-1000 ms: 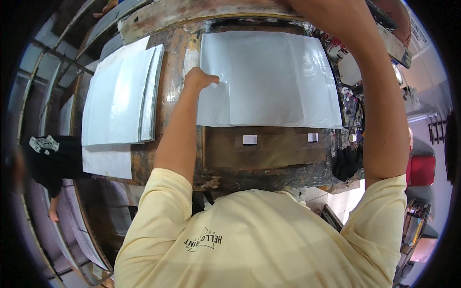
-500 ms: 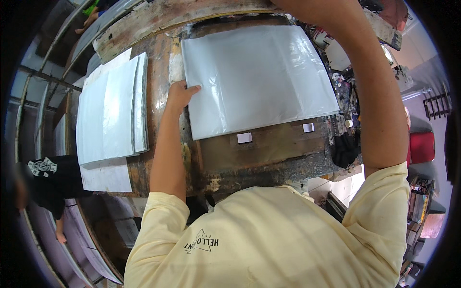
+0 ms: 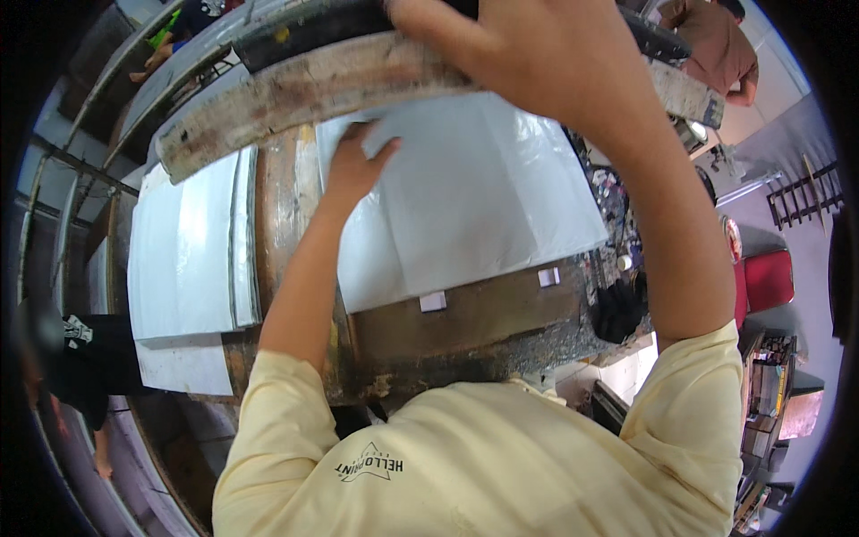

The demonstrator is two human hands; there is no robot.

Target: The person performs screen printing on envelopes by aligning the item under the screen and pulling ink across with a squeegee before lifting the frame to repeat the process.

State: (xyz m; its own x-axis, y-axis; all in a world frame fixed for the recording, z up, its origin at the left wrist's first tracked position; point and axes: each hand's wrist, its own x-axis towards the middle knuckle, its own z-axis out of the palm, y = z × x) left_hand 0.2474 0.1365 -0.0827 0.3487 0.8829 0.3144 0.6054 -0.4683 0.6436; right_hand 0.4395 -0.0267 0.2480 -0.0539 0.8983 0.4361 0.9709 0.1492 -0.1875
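A flat, glossy whitish plastic sheet or bag (image 3: 465, 197) lies on the dark work board in front of me. My left hand (image 3: 356, 166) is over its upper left part, thumb spread from the fingers; whether the fingertips press on it I cannot tell. High in the view, my right hand (image 3: 537, 63) reaches forward over a weathered wooden beam (image 3: 295, 112), its thumb stretched out to the left near a dark bar (image 3: 313, 31). The other right fingers run past the upper edge of the view.
To the left lies a stack of similar plastic sheets (image 3: 183, 251) on white paper. Two small pale tabs, one a white tab (image 3: 433, 301), sit on the board (image 3: 465, 327). A black cloth or glove (image 3: 617, 309) lies at right. Another person (image 3: 98, 358) stands at left; a red chair (image 3: 769, 279) is at right.
My left hand has come off the sheet's left edge and moved over its upper left part. The right hand has come into view. The whole scene sits lower, and the dark bar shows.
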